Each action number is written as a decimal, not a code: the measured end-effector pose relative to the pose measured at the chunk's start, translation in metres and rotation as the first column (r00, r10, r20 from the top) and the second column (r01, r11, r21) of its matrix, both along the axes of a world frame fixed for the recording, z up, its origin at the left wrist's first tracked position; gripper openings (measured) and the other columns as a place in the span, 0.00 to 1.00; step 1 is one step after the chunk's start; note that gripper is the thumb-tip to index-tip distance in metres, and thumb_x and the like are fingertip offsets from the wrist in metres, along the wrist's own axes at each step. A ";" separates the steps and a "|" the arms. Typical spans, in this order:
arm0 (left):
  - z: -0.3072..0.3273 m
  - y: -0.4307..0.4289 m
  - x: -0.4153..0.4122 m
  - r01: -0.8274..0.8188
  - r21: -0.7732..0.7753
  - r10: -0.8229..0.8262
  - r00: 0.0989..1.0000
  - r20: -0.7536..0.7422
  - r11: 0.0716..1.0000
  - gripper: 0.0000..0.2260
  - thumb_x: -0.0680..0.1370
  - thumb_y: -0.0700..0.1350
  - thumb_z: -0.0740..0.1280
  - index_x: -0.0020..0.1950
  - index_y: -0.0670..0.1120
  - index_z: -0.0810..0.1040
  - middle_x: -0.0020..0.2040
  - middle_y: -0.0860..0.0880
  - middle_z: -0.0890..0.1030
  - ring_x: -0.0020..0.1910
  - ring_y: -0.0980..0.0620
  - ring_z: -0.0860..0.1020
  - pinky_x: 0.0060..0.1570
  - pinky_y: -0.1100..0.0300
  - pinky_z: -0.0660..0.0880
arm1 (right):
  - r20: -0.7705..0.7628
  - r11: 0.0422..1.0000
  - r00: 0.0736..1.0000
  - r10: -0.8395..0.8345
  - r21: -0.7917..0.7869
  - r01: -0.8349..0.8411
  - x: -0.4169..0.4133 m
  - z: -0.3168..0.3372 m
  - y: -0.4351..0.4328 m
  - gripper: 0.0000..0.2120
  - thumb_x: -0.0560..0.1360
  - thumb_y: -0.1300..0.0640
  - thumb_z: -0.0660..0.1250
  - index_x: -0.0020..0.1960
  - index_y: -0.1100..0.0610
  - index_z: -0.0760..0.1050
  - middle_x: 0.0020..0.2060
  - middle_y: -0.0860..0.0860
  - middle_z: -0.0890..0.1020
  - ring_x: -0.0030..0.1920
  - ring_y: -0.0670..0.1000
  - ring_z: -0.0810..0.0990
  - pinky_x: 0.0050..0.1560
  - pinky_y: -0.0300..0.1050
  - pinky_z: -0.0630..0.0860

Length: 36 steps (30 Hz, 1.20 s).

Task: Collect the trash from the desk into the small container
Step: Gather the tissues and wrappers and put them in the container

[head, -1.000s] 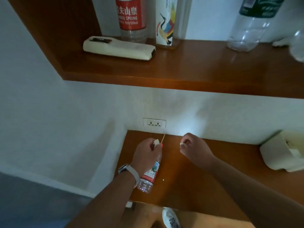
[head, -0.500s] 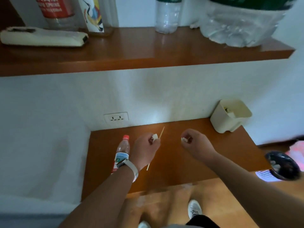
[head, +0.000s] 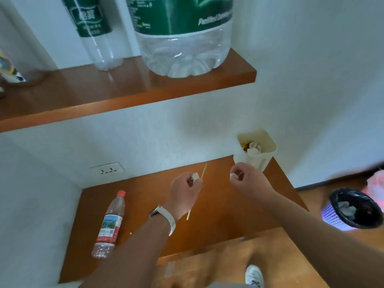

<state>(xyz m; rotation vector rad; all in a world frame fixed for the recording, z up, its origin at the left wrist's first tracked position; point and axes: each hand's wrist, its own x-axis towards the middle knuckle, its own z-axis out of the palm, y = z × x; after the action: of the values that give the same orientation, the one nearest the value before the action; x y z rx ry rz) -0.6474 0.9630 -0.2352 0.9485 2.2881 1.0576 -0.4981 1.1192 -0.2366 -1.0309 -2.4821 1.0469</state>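
Carrying scraps toward bin (head: 256, 157) at desk (head: 218, 215) back corner. Left hand (head: 185, 192) pinching white scrap (head: 195, 176) plus stick (head: 202, 173); right hand (head: 248, 181) curled round another scrap (head: 234, 175). Risk: long stick snagging rim, tipping out; bin already fairly full.

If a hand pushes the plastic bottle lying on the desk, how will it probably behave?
The plastic bottle lies on its side on the desk, so it would probably roll. It looks clear and nearly empty, so likely light. Its thin walls may dent under a firm squeeze.
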 end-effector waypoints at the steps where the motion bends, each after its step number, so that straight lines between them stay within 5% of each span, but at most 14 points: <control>1: 0.001 0.017 0.010 0.016 -0.009 -0.016 1.000 -0.002 1.000 0.12 0.80 0.48 0.64 0.37 0.48 0.72 0.29 0.53 0.70 0.26 0.58 0.65 0.24 0.70 0.63 | 0.001 1.000 1.000 -0.019 -0.001 0.019 0.010 -0.001 0.016 0.01 0.76 0.56 0.66 0.47 0.50 0.76 0.39 0.44 0.80 0.38 0.45 0.80 0.41 0.44 0.82; 13: 0.015 0.168 0.088 -0.085 0.023 0.084 0.996 0.024 0.996 0.11 0.79 0.45 0.64 0.37 0.48 0.72 0.30 0.52 0.70 0.29 0.55 0.67 0.30 0.62 0.66 | -0.014 0.999 0.999 -0.032 -0.024 0.032 0.084 -0.003 0.163 0.03 0.73 0.57 0.65 0.46 0.53 0.76 0.38 0.45 0.78 0.38 0.46 0.76 0.40 0.44 0.74; 29: 0.012 0.278 0.049 -0.232 0.137 0.239 0.970 -0.034 0.963 0.07 0.79 0.45 0.64 0.41 0.47 0.76 0.32 0.55 0.73 0.29 0.58 0.70 0.27 0.72 0.66 | 0.030 0.997 0.999 0.036 -0.071 -0.033 0.049 -0.009 0.240 0.03 0.74 0.57 0.65 0.46 0.50 0.74 0.39 0.45 0.77 0.41 0.46 0.76 0.43 0.41 0.74; 36: -0.012 0.314 0.025 -0.121 0.111 0.135 0.981 -0.135 0.986 0.04 0.78 0.47 0.68 0.44 0.50 0.76 0.33 0.54 0.76 0.32 0.55 0.74 0.35 0.61 0.72 | 0.101 0.996 0.992 0.082 -0.046 -0.078 0.032 -0.011 0.260 0.04 0.76 0.55 0.64 0.50 0.52 0.75 0.40 0.44 0.76 0.39 0.44 0.74 0.42 0.36 0.72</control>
<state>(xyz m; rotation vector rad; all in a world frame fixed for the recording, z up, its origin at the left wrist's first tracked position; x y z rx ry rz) -0.6224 1.2766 -0.2472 0.9546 2.4605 1.2062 -0.4662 1.3787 -0.2472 -1.0299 -2.6136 1.1005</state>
